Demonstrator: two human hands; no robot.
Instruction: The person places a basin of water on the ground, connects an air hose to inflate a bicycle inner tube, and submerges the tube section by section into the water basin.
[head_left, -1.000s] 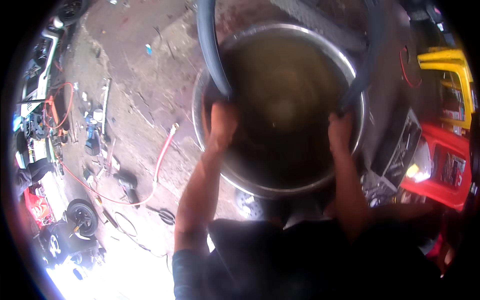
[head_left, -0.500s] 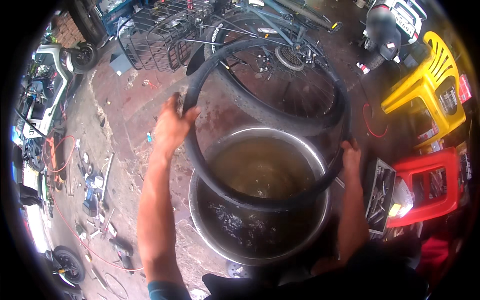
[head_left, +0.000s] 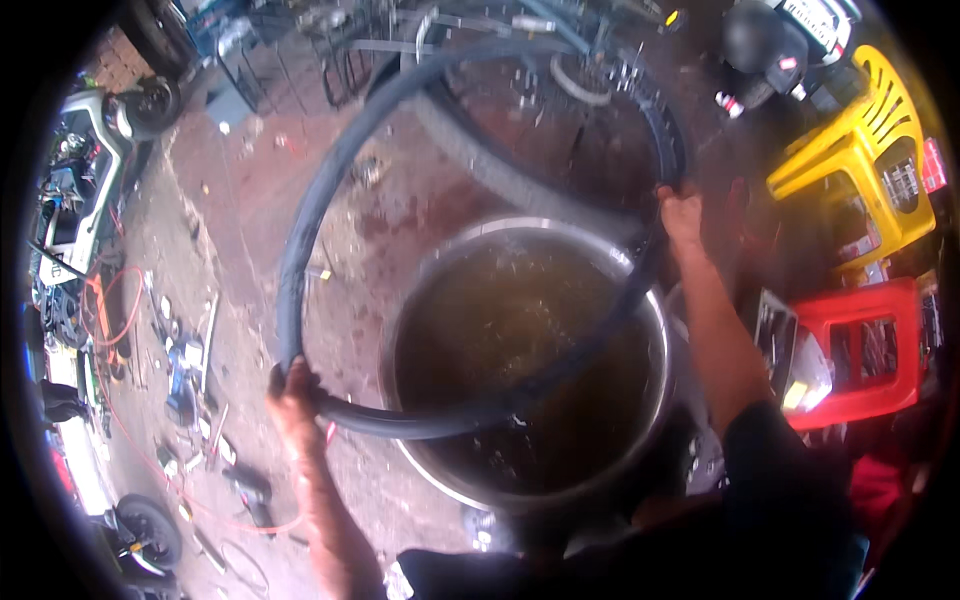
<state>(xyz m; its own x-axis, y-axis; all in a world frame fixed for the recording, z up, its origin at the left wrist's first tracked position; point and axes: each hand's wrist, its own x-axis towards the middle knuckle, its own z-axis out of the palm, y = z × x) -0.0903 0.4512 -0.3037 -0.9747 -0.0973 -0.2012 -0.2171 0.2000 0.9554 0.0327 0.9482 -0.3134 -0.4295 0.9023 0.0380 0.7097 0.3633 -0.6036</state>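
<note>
A black bicycle inner tube (head_left: pixel 330 195), partly inflated into a wide ring, hangs between my two hands. My left hand (head_left: pixel 293 398) is closed round its lower left side, clear of the basin. Farther up on the right, my right hand (head_left: pixel 682 215) grips the opposite side. Below the ring stands a round metal basin (head_left: pixel 662 385) holding murky brown water (head_left: pixel 500 320). The tube's lower stretch passes over the basin; whether it touches the water I cannot tell. Behind the basin a bicycle tyre (head_left: pixel 500 165) shows through the ring, blurred.
On the right are a yellow plastic chair (head_left: pixel 850 175), a red plastic stool (head_left: pixel 860 400) and a metal tool tray (head_left: pixel 775 335). Scattered tools (head_left: pixel 185 380) and a thin red hose (head_left: pixel 150 465) lie on the left floor. Scooters stand at far left and upper right.
The tube has shifted left and turned in my hands. My left hand has come down and nearer, while my right hand has risen away from me. The view has shifted and blurred slightly.
</note>
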